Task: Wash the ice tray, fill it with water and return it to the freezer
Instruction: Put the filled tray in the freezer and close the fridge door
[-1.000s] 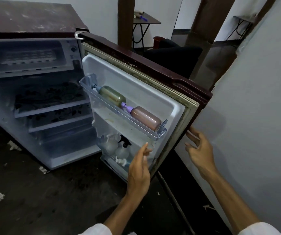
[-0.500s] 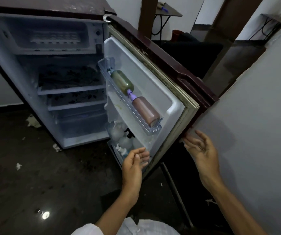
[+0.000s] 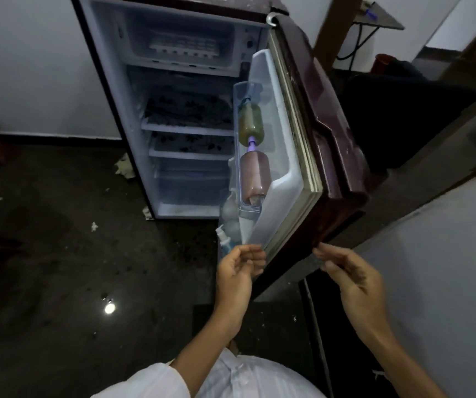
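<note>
One ice tray (image 3: 184, 46), long axis sideways; left hand (image 3: 241, 272), right hand (image 3: 353, 278) half-open, empty

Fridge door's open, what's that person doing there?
A person stands at the small fridge with its door wide open. The left hand and right hand hover near the door's lower edge, holding nothing. The ice tray lies in the freezer compartment at the top, not yet taken out.

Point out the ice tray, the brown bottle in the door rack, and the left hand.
ice tray (image 3: 185, 45): head view, middle of its grid of cells.
brown bottle (image 3: 255, 173): head view, middle of its body.
left hand (image 3: 235, 272): head view, middle of the hand.
</note>
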{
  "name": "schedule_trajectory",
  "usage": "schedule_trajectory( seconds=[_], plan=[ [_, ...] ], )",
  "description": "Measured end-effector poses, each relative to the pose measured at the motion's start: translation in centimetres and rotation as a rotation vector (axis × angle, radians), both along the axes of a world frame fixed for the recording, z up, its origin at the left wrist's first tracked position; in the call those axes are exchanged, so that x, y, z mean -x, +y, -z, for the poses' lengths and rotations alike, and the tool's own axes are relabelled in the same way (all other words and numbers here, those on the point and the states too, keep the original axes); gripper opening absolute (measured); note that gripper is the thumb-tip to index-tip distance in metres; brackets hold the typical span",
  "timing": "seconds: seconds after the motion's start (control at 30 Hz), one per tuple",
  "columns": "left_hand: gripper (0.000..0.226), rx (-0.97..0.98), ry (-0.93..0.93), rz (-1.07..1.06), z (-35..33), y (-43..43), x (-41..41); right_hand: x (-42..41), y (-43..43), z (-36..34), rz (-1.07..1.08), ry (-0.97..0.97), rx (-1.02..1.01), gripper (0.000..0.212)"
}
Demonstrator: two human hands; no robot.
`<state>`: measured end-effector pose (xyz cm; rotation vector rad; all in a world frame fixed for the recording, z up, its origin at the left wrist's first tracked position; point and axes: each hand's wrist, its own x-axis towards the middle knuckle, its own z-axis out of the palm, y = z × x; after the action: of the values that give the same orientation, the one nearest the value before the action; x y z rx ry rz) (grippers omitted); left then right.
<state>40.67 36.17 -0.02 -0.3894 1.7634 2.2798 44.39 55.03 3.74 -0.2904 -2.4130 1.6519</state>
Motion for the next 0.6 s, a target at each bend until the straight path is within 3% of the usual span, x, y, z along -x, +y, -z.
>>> schedule_trajectory(
  seconds=[0.17, 0.3, 0.5, 0.6],
  plan=[
    [0.033, -0.04, 0.009, -0.081, 0.0, -0.3, -0.5, 2.3, 0.2, 0.7, 0.186, 0.056, 0.006, 0.029],
    [0.029, -0.008, 0.07, -0.133, 0.5, -0.2, -1.4, 4.8, 0.4, 0.8, 0.0, -0.017, -0.048, 0.045],
    [0.042, 0.086, 0.121, 0.049, 1.8, 0.3, -2.9, 6.3, -0.7, 0.6, -0.276, 0.014, -0.052, 0.041],
    [0.049, 0.089, 0.121, 0.025, 1.9, 0.3, -2.0, 7.2, -1.1, 0.1, -0.345, -0.021, -0.027, 0.039]
  ],
)
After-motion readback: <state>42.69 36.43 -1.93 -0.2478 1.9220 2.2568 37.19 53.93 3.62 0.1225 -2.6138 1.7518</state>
